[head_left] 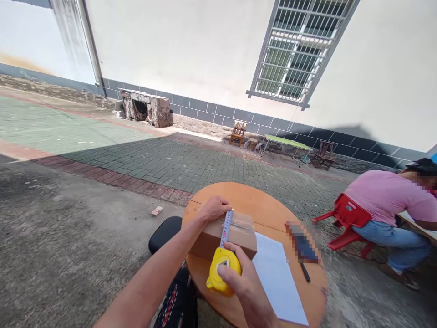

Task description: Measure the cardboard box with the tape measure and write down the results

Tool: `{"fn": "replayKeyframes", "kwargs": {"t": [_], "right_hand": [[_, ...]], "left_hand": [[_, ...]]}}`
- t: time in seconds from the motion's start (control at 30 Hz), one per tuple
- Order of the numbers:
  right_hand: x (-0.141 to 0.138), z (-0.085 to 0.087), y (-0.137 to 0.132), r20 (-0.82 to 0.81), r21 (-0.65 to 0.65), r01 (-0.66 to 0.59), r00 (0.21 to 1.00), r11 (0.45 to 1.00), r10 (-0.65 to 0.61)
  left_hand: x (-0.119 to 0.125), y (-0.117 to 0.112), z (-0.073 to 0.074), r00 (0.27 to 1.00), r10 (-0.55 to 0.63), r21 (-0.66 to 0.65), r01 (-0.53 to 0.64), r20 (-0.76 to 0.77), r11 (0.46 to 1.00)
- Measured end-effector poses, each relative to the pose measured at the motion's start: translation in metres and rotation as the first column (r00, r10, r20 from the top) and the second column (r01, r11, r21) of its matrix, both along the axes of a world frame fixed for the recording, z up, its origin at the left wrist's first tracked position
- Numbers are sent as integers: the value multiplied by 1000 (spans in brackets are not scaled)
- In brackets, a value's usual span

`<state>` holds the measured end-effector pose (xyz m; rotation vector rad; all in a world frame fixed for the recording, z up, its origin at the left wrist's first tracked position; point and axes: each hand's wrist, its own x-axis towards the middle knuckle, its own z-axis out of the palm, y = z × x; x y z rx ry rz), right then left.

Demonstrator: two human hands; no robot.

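Observation:
My right hand (241, 271) is closed around a yellow tape measure (218, 284), its thumb on the face of the case. From the case a short length of blade (226, 230) runs across the top of a brown cardboard box (242, 234). At the box's far edge, my left hand (215, 208) pinches the blade's end, fingers pressed together. The box rests on a round wooden table (246, 193). Just right of it lies a sheet of white paper (278, 278), partly under my right forearm.
A black pen (305, 272) and a blurred dark flat object (303, 243) lie on the table's right side. A dark seat (165, 234) stands at its left. To the right, a person in a pink shirt (382, 191) sits on a red plastic chair (355, 212).

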<state>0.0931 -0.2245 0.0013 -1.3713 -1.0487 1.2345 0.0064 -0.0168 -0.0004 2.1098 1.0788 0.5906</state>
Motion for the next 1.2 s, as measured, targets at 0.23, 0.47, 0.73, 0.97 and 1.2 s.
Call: {"fn": "replayKeyframes", "kwargs": {"t": [0.23, 0.47, 0.73, 0.97, 1.2], "right_hand": [[4, -3, 6, -59, -51, 0, 998, 999, -3], [11, -3, 1, -101, -60, -52, 994, 997, 46], [17, -3, 2, -68, -62, -117, 991, 991, 112], [39, 8, -12, 161, 45, -130, 980, 991, 121], [64, 18, 19, 44, 40, -76, 996, 996, 75]], "left_hand": [[5, -3, 8, 998, 11, 112, -3, -69, 994], [-53, -34, 30, 999, 45, 381, -47, 15, 923], [-102, -97, -29, 993, 117, 702, -104, 29, 705], [-72, -58, -14, 991, 115, 614, -47, -71, 788], [-24, 45, 6, 966, 151, 519, -21, -210, 855]]}}
